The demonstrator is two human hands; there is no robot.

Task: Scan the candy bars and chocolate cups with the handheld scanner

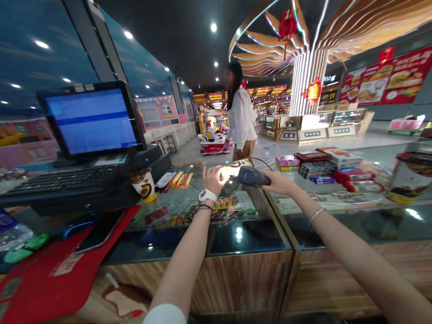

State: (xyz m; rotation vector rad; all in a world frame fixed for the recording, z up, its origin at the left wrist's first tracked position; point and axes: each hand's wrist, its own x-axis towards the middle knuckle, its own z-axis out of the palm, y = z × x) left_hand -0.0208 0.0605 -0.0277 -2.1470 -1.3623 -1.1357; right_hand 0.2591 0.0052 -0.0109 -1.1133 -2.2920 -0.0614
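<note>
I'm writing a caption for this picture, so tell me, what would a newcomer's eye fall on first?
Probably the glare on the item at the left hand, mid-picture above the glass counter, beside the dark scanner in the right hand. Next, perhaps the blue screen at left and the person in a white top beyond the counter. Behind, upper right, a striped pillar spreads into a glowing canopy.

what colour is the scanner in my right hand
The scanner is dark grey; head view.
</note>
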